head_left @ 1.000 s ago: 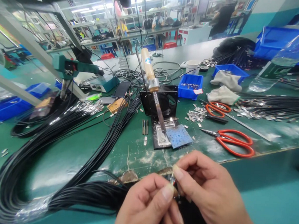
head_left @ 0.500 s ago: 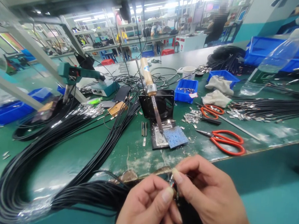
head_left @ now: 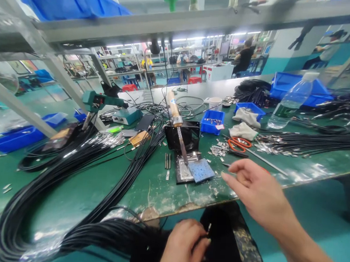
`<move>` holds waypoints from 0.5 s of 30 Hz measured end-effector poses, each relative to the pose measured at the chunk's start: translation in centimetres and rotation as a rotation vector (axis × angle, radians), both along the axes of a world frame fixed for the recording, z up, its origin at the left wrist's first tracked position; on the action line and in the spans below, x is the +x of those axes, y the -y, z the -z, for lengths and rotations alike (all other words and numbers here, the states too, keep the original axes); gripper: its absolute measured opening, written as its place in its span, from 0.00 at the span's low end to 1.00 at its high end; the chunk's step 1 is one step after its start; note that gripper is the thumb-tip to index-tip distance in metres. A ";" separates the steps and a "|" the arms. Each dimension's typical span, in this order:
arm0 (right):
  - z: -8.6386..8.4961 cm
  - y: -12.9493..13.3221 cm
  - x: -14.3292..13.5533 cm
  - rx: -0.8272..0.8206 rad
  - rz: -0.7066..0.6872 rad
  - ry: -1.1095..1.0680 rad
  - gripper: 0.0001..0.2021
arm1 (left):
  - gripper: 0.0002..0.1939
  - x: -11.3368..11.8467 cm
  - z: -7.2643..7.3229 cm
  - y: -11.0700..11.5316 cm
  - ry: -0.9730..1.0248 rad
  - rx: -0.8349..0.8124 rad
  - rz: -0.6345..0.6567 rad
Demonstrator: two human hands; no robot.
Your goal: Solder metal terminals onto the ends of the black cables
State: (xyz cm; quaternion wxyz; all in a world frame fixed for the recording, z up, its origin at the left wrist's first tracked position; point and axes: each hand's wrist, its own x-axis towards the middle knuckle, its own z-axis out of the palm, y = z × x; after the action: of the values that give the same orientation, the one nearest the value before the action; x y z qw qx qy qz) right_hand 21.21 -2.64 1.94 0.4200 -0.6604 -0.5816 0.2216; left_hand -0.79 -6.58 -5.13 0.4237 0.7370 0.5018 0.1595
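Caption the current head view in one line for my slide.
Left hand holding a small pale tip beside black cables, right hand hovering near a blue sponge on a green workbench.

Black cables (head_left: 31, 194) on green bench (head_left: 157, 186)

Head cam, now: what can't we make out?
All head view:
Small silvery piece at the left hand: too small to identify, partly covered by that hand.
Nearer scissors: mostly hidden by the right hand.
Blue bin on the upper shelf: contents hidden by its walls; top edge crops it.
Bottle label: print too blurred.
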 end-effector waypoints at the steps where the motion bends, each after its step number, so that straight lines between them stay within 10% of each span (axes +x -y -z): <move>1: 0.1 -1.1 0.3 -0.021 -0.012 0.038 0.08 | 0.06 -0.3 1.1 -0.3 -0.085 0.009 0.002; 7: 0.6 -5.6 -0.7 -0.179 -0.104 0.285 0.11 | 0.13 -4.7 5.0 -2.2 -0.385 -0.018 0.011; 15: 0.8 -6.4 -1.0 -0.243 -0.163 0.273 0.14 | 0.11 -4.5 4.6 -0.4 -0.147 -0.142 -0.004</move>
State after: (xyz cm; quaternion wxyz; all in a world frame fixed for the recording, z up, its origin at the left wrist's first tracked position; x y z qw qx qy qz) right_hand 20.19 3.78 1.12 0.2352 -0.6808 -0.6537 0.2320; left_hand -5.30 -6.21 -9.70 0.4369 0.7138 0.5429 0.0698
